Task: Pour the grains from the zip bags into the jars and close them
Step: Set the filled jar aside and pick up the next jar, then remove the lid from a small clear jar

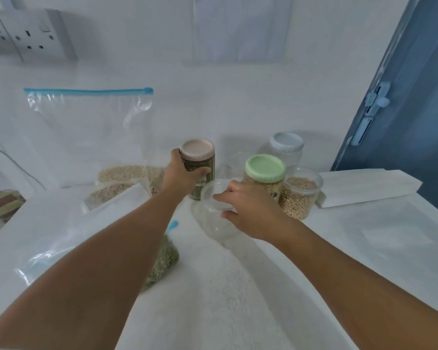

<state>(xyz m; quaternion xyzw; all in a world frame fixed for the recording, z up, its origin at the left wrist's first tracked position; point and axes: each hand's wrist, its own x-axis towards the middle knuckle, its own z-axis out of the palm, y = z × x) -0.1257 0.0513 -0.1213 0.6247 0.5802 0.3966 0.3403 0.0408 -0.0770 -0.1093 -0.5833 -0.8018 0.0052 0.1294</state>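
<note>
My left hand [181, 174] grips a jar with a pink lid [197, 149], filled with dark green grains, at the middle of the white table. My right hand [248, 210] holds an empty clear jar [214, 218] with no lid, just in front of it. A green-lidded jar [265, 168] of beige grains stands to the right, beside an open jar of tan grains [300, 195]. A zip bag of green grains [162, 258] lies under my left forearm. A large zip bag with a blue seal [86, 132] stands at the back left, beige grains at its bottom.
A blue-lidded clear jar [286, 147] stands at the back right. A white paper bag [364, 186] lies at the right. A smaller bag of beige grains [114, 192] lies left of the jars. Wall sockets [33, 36] sit at upper left, a blue door [402, 109] at right.
</note>
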